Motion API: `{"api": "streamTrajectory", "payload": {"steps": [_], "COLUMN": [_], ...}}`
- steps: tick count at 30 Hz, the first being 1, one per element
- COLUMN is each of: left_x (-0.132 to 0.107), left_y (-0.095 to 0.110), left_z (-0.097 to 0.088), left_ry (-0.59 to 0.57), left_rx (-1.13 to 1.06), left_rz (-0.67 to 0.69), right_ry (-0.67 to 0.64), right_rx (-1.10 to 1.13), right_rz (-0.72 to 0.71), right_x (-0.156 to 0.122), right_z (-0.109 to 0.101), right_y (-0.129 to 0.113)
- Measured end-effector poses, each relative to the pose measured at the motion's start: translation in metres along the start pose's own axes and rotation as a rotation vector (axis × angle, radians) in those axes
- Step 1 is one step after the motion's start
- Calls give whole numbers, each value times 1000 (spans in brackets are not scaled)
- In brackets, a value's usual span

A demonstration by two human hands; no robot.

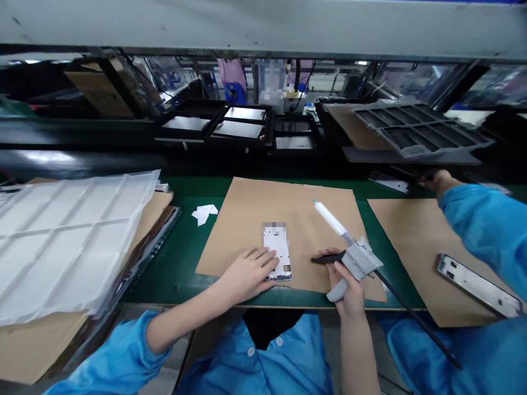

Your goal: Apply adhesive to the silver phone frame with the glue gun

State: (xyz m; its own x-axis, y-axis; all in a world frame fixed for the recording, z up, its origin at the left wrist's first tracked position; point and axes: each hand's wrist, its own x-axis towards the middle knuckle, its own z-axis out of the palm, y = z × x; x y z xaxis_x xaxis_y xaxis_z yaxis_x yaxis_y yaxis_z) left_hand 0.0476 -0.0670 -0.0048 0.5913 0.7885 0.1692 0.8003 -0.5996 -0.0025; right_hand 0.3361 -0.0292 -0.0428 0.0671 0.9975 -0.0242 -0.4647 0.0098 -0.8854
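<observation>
A white phone frame (278,251) lies on a brown cardboard sheet (263,214) on the green bench. My left hand (247,272) rests on the frame's lower left edge, fingers curled against it. My right hand (348,285) is closed round a grey dispenser handle (359,260) that carries a white syringe (329,218) pointing up and to the left. A thin black tool (327,257) pokes out to the left beside that hand. A black hose (415,317) runs from the dispenser down to the right.
A stack of white moulded trays (61,241) on cardboard fills the left. A co-worker's blue sleeve (486,230) and hand (436,179) reach at the right, near a second cardboard with a metal frame (477,285). Black trays (230,126) line the back.
</observation>
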Motion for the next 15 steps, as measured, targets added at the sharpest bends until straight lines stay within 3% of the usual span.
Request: {"api": "streamTrajectory", "payload": {"steps": [7, 15], "left_x": [-24, -29], "left_y": [2, 18], "left_z": [-6, -21], "left_ry": [15, -25], "left_rx": [189, 209], "left_rz": [18, 68], "right_ry": [-16, -70], "right_rx": [19, -22], "right_rz": [45, 186], "right_x": [-7, -29], "right_z": [4, -26], "right_y": [-3, -5]}}
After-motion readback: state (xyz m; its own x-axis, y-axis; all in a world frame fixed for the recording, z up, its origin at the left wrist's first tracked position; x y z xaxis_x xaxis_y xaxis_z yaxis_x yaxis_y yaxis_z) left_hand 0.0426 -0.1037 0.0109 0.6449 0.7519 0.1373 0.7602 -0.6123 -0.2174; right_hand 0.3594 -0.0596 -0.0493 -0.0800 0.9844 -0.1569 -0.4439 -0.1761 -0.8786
